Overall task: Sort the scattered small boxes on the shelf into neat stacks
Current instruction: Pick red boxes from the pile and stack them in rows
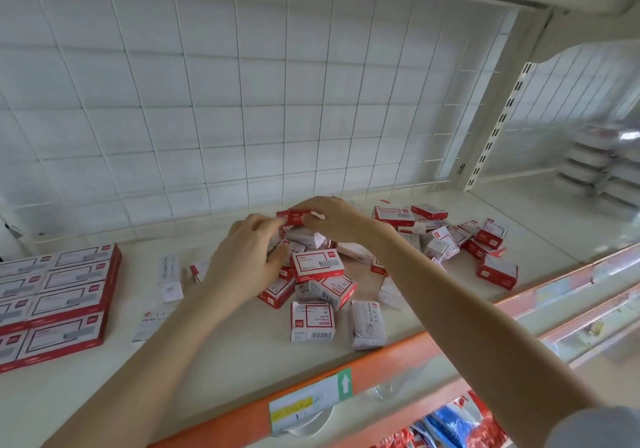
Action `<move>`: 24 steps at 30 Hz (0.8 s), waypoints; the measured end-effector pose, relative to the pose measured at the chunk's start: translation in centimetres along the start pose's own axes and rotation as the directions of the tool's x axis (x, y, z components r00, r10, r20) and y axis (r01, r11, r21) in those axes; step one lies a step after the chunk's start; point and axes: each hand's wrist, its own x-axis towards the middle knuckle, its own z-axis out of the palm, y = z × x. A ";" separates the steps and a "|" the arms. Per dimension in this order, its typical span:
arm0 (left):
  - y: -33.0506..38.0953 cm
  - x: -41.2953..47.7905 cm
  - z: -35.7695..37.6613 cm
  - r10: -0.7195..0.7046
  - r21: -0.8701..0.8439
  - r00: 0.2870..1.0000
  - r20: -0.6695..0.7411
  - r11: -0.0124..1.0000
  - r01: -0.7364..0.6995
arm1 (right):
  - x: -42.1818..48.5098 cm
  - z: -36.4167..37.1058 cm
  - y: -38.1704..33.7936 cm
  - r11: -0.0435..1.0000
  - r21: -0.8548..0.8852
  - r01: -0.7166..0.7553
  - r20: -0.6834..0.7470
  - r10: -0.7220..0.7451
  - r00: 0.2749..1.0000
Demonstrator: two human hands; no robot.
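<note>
A heap of small red-and-white boxes [317, 266] lies scattered across the middle of the cream shelf [242, 354]. Above the heap, both hands hold a small red box [293, 216] between them. My left hand [247, 257] pinches its left end with the fingertips. My right hand [332, 219] covers its top and right end with curled fingers. More scattered boxes [485, 240] lie to the right of the heap. A neat block of stacked red-and-white boxes [55, 298] stands at the shelf's left.
A white wire grid [242, 101] backs the shelf. An orange front rail [363, 371] with a price label [308, 399] runs along the shelf edge. Stacked clear containers [595, 167] stand on the neighbouring shelf at the right. Packaged goods [457, 427] hang below.
</note>
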 end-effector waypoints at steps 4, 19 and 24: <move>-0.1 1.2 0.4 -0.066 0.011 0.996 0.065 0.998 0.066 | 0.0 0.0 -0.1 1.000 -0.005 -0.013 -0.005 0.013 1.000; -1.5 0.5 -0.7 -0.083 -0.026 0.995 0.050 0.996 0.085 | 3.4 1.2 -0.1 0.995 0.014 -0.102 -0.028 0.103 0.994; -1.6 0.3 -1.0 -0.057 -0.038 0.998 0.027 0.998 0.058 | 3.2 1.7 0.1 0.992 0.049 -0.119 -0.074 0.123 0.990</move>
